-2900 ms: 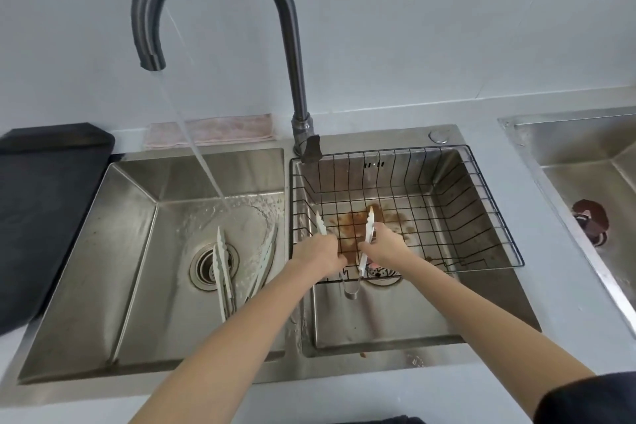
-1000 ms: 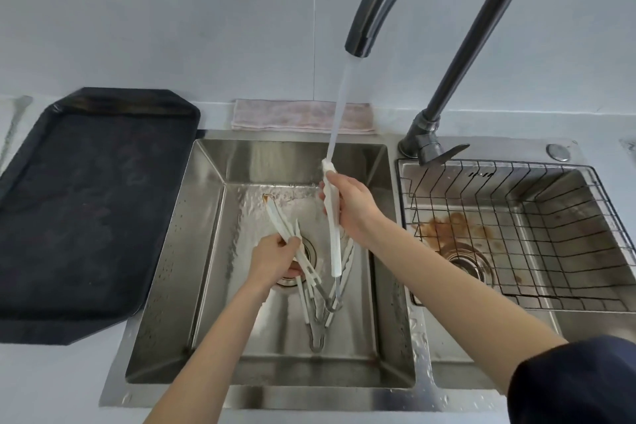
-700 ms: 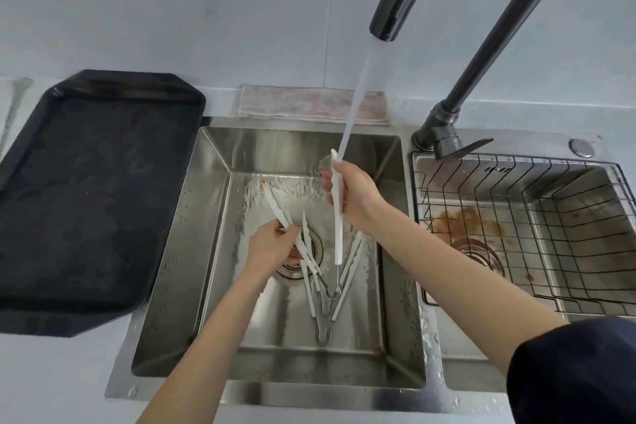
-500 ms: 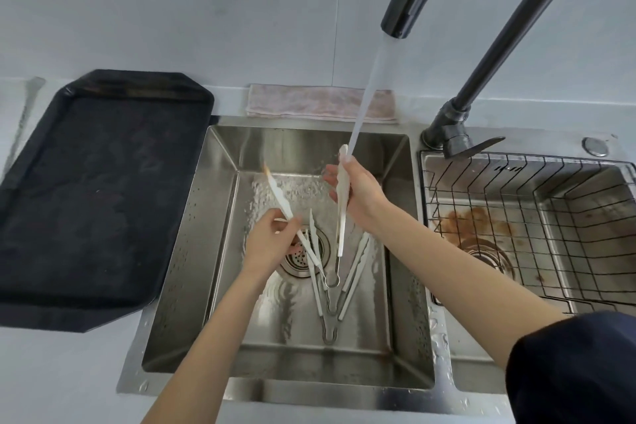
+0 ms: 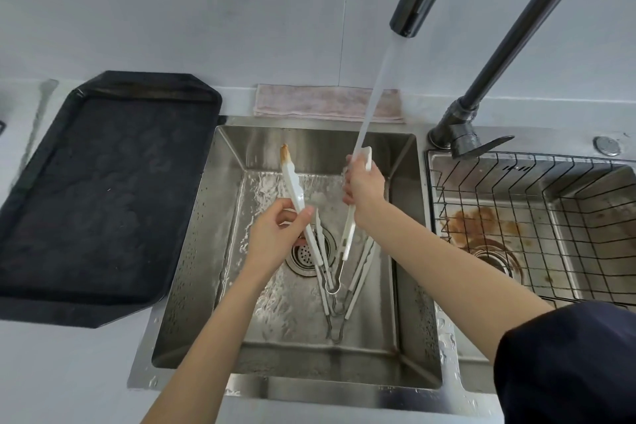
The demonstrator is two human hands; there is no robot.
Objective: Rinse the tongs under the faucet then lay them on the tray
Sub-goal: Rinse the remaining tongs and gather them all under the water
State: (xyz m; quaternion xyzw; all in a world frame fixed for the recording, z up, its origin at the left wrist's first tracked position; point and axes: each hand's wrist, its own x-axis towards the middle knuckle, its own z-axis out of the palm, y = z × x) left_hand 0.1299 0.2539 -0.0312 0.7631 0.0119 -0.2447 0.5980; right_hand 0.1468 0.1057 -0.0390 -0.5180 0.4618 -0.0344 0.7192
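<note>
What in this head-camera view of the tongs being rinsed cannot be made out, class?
- Faucet arch: cut off by the top edge.
- Right hand fingers: hidden behind its own back.
- Drain: partly covered by the held tongs and left hand.

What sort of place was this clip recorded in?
Most likely a kitchen wash-up area: a stainless steel double-basin sink under a running dark gooseneck faucet, a black wire basket in the right basin, and a black tray on the counter.
</note>
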